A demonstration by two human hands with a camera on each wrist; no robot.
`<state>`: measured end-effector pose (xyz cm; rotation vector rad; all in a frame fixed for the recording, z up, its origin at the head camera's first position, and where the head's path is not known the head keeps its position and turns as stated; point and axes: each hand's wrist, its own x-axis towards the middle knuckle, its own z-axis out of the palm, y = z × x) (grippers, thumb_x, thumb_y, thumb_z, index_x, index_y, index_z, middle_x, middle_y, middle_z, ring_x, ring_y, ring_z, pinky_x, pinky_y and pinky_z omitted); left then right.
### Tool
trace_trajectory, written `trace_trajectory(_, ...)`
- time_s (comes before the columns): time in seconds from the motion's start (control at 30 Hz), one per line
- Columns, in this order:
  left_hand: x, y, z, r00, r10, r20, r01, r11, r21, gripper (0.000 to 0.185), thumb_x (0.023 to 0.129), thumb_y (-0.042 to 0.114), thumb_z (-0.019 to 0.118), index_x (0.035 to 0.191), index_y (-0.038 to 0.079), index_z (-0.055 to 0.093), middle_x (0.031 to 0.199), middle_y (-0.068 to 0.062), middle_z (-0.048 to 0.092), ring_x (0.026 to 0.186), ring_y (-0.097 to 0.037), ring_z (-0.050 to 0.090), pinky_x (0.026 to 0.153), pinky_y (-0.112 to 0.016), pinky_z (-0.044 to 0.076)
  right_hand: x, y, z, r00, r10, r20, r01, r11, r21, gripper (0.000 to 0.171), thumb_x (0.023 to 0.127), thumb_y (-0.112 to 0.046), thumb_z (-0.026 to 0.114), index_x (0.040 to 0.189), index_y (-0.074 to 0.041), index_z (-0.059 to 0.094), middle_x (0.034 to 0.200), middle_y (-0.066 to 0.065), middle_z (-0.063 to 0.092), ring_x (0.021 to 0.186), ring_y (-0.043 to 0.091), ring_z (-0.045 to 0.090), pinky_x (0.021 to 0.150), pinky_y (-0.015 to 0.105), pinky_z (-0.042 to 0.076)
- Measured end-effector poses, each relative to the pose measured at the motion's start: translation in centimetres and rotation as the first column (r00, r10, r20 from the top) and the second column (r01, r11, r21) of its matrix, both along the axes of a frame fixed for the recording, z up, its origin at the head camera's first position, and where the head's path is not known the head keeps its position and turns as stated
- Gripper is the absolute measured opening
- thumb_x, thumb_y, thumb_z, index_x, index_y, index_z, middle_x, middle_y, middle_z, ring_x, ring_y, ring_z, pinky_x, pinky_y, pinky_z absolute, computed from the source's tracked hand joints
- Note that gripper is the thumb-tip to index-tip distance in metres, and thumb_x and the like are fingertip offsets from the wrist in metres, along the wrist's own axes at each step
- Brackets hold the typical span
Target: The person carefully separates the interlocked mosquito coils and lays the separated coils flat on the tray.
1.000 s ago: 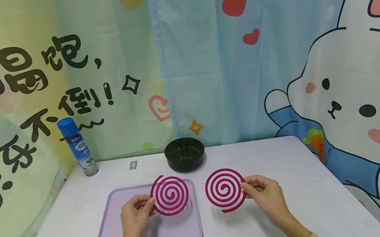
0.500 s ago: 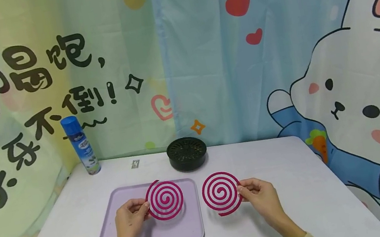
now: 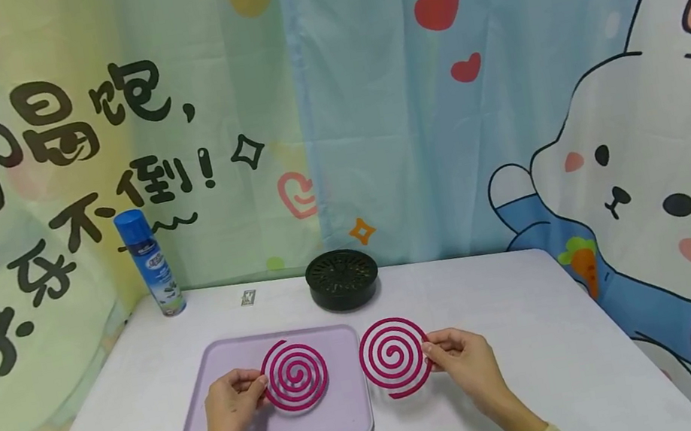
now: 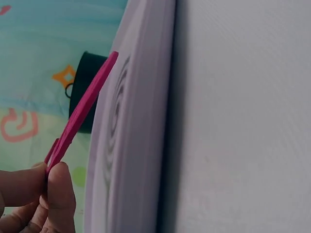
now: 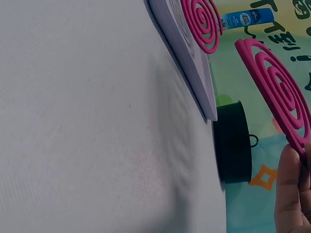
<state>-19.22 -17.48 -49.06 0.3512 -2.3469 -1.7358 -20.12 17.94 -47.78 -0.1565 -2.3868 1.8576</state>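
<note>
Two magenta mosquito coils are held up, one per hand. My left hand (image 3: 232,410) pinches the outer edge of the left mosquito coil (image 3: 296,378) between thumb and fingers, above the lilac tray (image 3: 353,428). In the left wrist view this coil (image 4: 82,109) appears nearly edge-on, its shadow falling on the tray. The right mosquito coil (image 3: 395,356) is pinched at its right edge by my right hand (image 3: 470,366), just past the tray's right side. Its spiral (image 5: 279,87) stands tilted in the right wrist view. The two coils are apart.
A round black coil holder (image 3: 343,281) with a pierced lid stands at the back of the white table (image 3: 544,335). A blue spray can (image 3: 151,267) is at the back left. Between them lies a small metal piece (image 3: 248,298). A printed curtain hangs behind.
Both hands have moved slightly left and lower with their coils. The left coil now sits further over the tray, and the right one is closer to the tray's edge. The grips are unchanged.
</note>
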Motion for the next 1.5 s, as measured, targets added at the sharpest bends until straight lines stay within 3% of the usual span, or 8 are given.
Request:
trace_trajectory(0.3, -0.3, -0.3, -0.5, 1.000, -0.005, 0.017, 0.006, 0.997, -0.072, 0.012, 0.087, 0.000, 0.073, 0.092, -0.010, 0.070, 0.070, -0.008, 0.072, 0.055, -0.012, 0.065, 0.048, -0.021, 0.056, 0.0, -0.3, -0.1, 1.000, 0.010, -0.007, -0.010, 1.000, -0.021, 0.018, 0.091, -0.006, 0.074, 0.106, 0.004, 0.072, 0.091, 0.012, 0.072, 0.077, 0.014, 0.069, 0.070, 0.028, 0.064)
trace_trajectory(0.57, -0.2, -0.8, -0.3, 0.998, -0.027, 0.058, 0.034, 0.992, -0.125, 0.012, 0.088, 0.003, 0.073, 0.092, -0.009, 0.071, 0.071, -0.008, 0.072, 0.055, -0.012, 0.066, 0.046, -0.020, 0.052, 0.0, -0.6, 0.0, 1.000, 0.016, 0.001, -0.016, 0.999, -0.040, 0.019, 0.092, -0.006, 0.074, 0.107, 0.005, 0.072, 0.092, 0.013, 0.071, 0.077, 0.015, 0.068, 0.069, 0.026, 0.063)
trace_trajectory(0.93, -0.2, -1.0, -0.2, 0.993, -0.071, 0.095, 0.084, 0.987, -0.137, 0.018, 0.089, -0.002, 0.068, 0.102, -0.013, 0.068, 0.078, -0.013, 0.073, 0.060, -0.013, 0.067, 0.053, -0.025, 0.059, 0.1, -0.8, -0.2, 1.000, 0.019, 0.012, -0.018, 0.999, -0.044, 0.021, 0.091, -0.006, 0.074, 0.108, 0.006, 0.072, 0.091, 0.012, 0.072, 0.078, 0.014, 0.067, 0.069, 0.026, 0.063)
trace_trajectory(1.23, -0.1, -1.3, -0.3, 0.993, -0.083, 0.079, 0.097, 0.978, -0.184, 0.023, 0.085, -0.005, 0.068, 0.105, -0.016, 0.067, 0.081, -0.015, 0.072, 0.063, -0.017, 0.070, 0.055, -0.021, 0.058, 0.0, -1.0, -0.3, 0.999, 0.027, 0.020, -0.026, 0.998, -0.049, 0.019, 0.091, -0.006, 0.074, 0.107, 0.005, 0.072, 0.089, 0.010, 0.073, 0.077, 0.014, 0.067, 0.071, 0.032, 0.064)
trace_trajectory(1.37, 0.1, -1.1, -0.2, 0.995, -0.089, 0.039, 0.096, 0.960, -0.262, 0.023, 0.085, -0.001, 0.069, 0.105, -0.013, 0.068, 0.082, -0.013, 0.072, 0.069, -0.016, 0.068, 0.058, -0.020, 0.055, 0.0, -1.1, -0.3, 0.999, 0.030, 0.019, -0.029, 0.998, -0.054, 0.019, 0.091, -0.005, 0.074, 0.106, 0.006, 0.072, 0.089, 0.010, 0.073, 0.077, 0.014, 0.067, 0.070, 0.031, 0.064)
trace_trajectory(1.5, 0.0, 0.0, 0.3, 0.994, -0.106, -0.004, 0.097, 0.926, -0.365, 0.023, 0.087, 0.003, 0.070, 0.107, -0.008, 0.071, 0.086, -0.010, 0.073, 0.076, -0.017, 0.067, 0.064, -0.025, 0.053, -0.1, -1.1, -0.3, 0.999, 0.030, 0.017, -0.029, 0.998, -0.056, 0.019, 0.091, -0.005, 0.074, 0.107, 0.006, 0.072, 0.089, 0.010, 0.073, 0.077, 0.014, 0.067, 0.069, 0.029, 0.064)
